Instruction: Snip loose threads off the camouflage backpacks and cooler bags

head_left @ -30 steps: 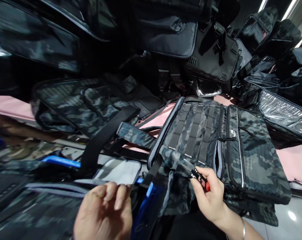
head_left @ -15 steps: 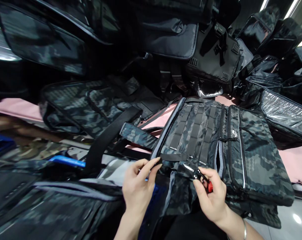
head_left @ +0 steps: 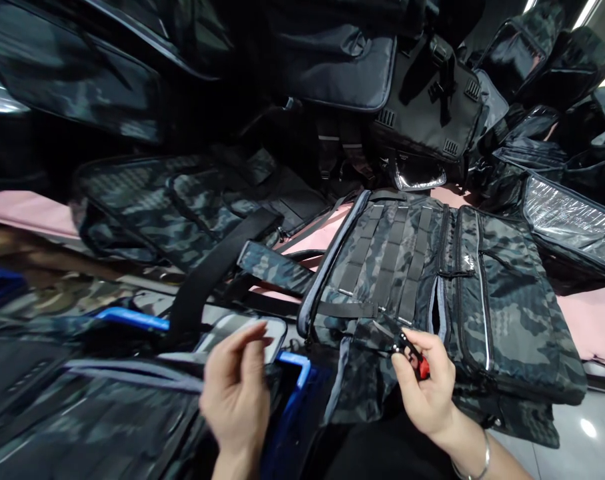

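Thread snips (head_left: pixel 411 355) with black and red handles are gripped in my right hand (head_left: pixel 427 383). Their blade points up-left, over the lower edge of a dark camouflage bag (head_left: pixel 377 260). The bag's front carries rows of black webbing, and a flat webbing strap (head_left: pixel 345 309) crosses near its bottom. My left hand (head_left: pixel 237 393) is off to the left of the bag, blurred by motion. Its fingers are loosely curled with the tips apart, and nothing shows between them. Below it lies another camouflage bag (head_left: pixel 132 407) with a grey-lined opening.
A blue plastic crate (head_left: pixel 297 360) stands between the two bags. Black and camouflage bags are piled behind, including one with a silver lining (head_left: pixel 577 217) at right. Pink material (head_left: pixel 589 327) lies under the bags. A blurred forearm (head_left: pixel 57 257) of another person shows at far left.
My left hand has let go of the small black piece it pinched by the strap and moved left and slightly down. My right hand stays nearly in place with the snips.
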`<move>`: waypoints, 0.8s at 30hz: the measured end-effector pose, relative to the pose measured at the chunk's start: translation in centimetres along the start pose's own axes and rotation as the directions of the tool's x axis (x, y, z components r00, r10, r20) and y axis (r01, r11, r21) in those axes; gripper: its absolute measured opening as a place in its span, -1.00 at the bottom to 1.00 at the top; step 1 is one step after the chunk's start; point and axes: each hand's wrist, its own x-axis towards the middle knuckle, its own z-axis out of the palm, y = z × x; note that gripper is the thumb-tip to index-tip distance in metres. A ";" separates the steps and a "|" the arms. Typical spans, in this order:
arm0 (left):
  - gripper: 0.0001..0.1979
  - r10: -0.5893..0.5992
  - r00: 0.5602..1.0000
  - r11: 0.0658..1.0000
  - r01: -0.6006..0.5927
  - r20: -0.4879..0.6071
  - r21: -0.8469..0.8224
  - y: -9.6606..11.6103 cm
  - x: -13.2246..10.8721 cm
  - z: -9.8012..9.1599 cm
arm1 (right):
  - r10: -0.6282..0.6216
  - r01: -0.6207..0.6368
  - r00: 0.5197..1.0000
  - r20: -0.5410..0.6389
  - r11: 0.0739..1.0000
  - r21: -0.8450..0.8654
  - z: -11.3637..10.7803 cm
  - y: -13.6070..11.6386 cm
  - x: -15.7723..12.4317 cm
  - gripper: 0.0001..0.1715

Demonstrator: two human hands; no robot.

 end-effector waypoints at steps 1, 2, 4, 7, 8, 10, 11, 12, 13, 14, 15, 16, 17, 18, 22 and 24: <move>-0.78 0.088 0.994 0.996 -0.090 0.072 0.028 0.6 -0.3 0.6 | -0.007 0.007 1.000 -0.009 1.000 0.005 0.0 0.0 0.0 -0.67; -0.78 0.181 0.973 0.981 -0.188 0.142 0.039 1.3 -0.5 1.2 | -0.018 0.019 1.000 -0.020 1.000 0.009 -0.1 0.0 0.0 -0.67; -0.77 0.347 0.898 0.925 -0.375 0.269 0.057 2.7 -0.6 2.9 | -0.041 0.042 0.998 -0.048 0.999 0.016 -0.1 0.1 -0.1 -0.67; -0.74 0.458 0.771 0.838 -0.541 0.443 0.075 4.1 0.1 5.2 | -0.060 0.061 0.994 -0.089 0.998 0.017 -0.2 0.4 -0.3 -0.69; -0.77 0.460 0.741 0.823 -0.563 0.489 0.079 4.3 0.4 5.8 | -0.067 0.068 0.993 -0.101 0.998 0.007 -0.2 0.4 -0.3 -0.69; -0.86 0.434 0.716 0.825 -0.559 0.547 0.077 4.2 1.0 6.4 | -0.102 0.098 0.988 -0.119 0.994 -0.039 -0.1 0.5 -0.3 -0.69; -0.86 0.404 0.730 0.848 -0.524 0.550 0.072 4.1 1.3 6.4 | -0.130 0.122 0.984 -0.121 0.990 -0.067 -0.1 0.6 -0.2 -0.68; -0.84 0.356 0.765 0.888 -0.456 0.536 0.061 3.9 1.5 6.3 | -0.161 0.150 0.980 -0.121 0.984 -0.092 -0.1 0.6 -0.1 -0.67; -0.82 0.286 0.812 0.935 -0.353 0.509 0.039 3.6 1.7 6.0 | -0.191 0.178 0.974 -0.118 0.978 -0.113 -0.1 0.6 0.0 -0.65; -0.81 0.199 0.860 0.974 -0.226 0.469 0.000 3.4 1.9 5.6 | -0.218 0.203 0.969 -0.117 0.971 -0.129 -0.2 0.6 0.2 -0.64; -0.80 0.103 0.898 0.995 -0.087 0.427 -0.056 3.2 2.0 5.1 | -0.240 0.224 0.963 -0.119 0.965 -0.139 -0.2 0.6 0.3 -0.64; -0.78 0.010 0.918 0.991 0.043 0.397 -0.124 3.1 2.1 4.6 | -0.255 0.236 0.959 -0.123 0.961 -0.147 -0.2 0.6 0.5 -0.64; -0.76 -0.066 0.922 0.970 0.149 0.382 -0.191 3.0 2.2 4.1 | -0.262 0.242 0.957 -0.128 0.958 -0.156 -0.3 0.7 0.8 -0.64; -0.73 -0.123 0.918 0.943 0.227 0.378 -0.244 2.9 2.2 3.8 | -0.265 0.244 0.956 -0.127 0.956 -0.161 -0.4 0.8 1.0 -0.64; -0.68 -0.189 0.894 0.918 0.307 0.405 -0.250 2.8 2.0 3.4 | -0.272 0.254 0.957 -0.098 0.954 -0.161 -0.9 1.7 2.2 -0.62; -0.68 -0.179 0.892 0.934 0.287 0.415 -0.214 2.8 1.8 3.8 | -0.287 0.268 0.953 -0.095 0.947 -0.174 -1.4 2.5 3.1 -0.62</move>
